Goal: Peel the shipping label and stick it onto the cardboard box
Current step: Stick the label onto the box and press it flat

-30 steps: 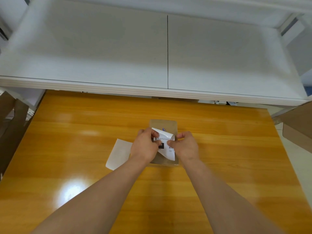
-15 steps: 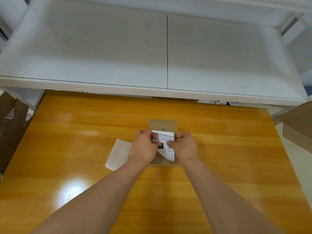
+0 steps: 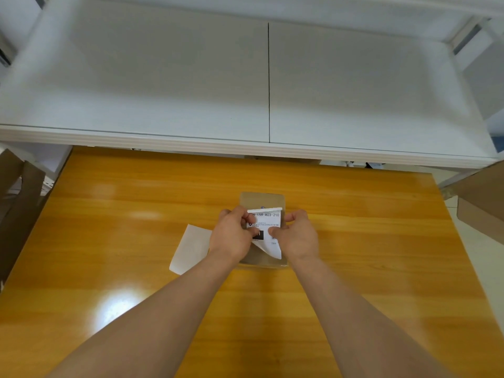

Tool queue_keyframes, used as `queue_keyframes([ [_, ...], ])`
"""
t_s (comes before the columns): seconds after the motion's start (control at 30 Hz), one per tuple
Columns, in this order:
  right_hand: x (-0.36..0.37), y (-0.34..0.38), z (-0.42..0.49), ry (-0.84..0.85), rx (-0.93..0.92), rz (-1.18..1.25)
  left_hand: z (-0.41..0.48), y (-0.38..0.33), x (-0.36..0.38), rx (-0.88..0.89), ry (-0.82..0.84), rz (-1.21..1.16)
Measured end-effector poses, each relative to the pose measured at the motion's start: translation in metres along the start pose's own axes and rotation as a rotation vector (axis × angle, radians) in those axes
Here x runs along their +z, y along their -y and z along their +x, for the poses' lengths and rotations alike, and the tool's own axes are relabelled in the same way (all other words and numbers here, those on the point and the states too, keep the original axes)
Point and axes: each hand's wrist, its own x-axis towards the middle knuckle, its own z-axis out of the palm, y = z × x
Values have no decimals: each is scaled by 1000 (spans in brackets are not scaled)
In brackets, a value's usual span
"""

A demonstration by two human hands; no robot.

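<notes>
A small brown cardboard box (image 3: 263,199) lies flat on the orange wooden table (image 3: 136,214), a little past the middle. Over its top I hold a white shipping label (image 3: 266,221) with black print facing up. My left hand (image 3: 233,236) pinches the label's left edge and my right hand (image 3: 297,237) pinches its right edge. The label's far edge curls up slightly and its near corner hangs loose above the box. My hands hide the middle of the box.
A blank white backing sheet (image 3: 191,248) lies on the table just left of my left hand. A white shelf (image 3: 245,148) overhangs the table's far edge. Brown cardboard stands at the left (image 3: 16,203) and at the right (image 3: 482,197) of the table.
The label has been turned and flattened from a tilted, folded shape to lying square over the box with its print upward. Both hands stayed in nearly the same place.
</notes>
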Motion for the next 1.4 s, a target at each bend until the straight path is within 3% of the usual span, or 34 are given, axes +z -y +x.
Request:
queue_keyframes([
  [1.4,7,-3,8,68,43,-29,-7,7,-3,42,48,-14],
])
